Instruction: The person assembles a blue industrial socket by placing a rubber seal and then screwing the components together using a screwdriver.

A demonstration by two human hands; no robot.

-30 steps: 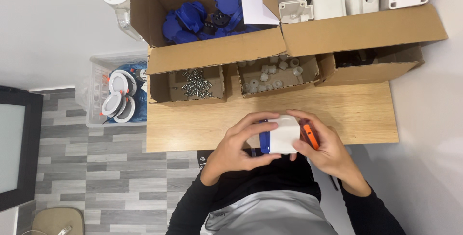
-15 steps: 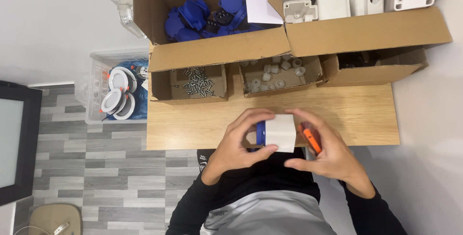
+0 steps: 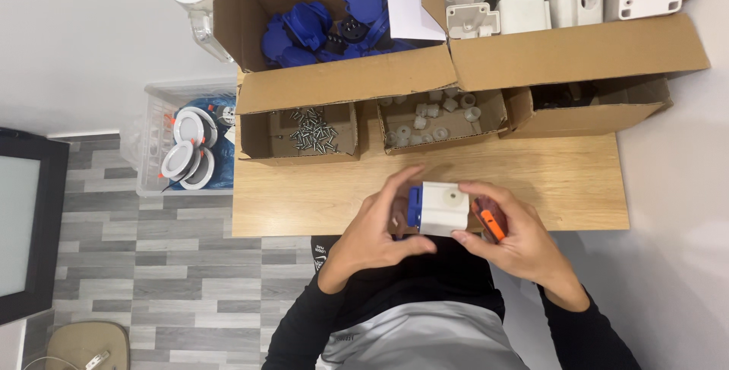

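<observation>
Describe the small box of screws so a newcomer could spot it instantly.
Start at the wooden table and look along its far edge, under the big carton of blue parts. Three small open cardboard boxes sit in a row; the screw box is the leftmost. Only it holds a heap of small silvery metal screws, while its neighbour holds white plastic bits.

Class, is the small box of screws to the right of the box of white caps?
No: the screw box sits left of the cap box.

Black long sleeves, grey front panel, bare hands
</observation>
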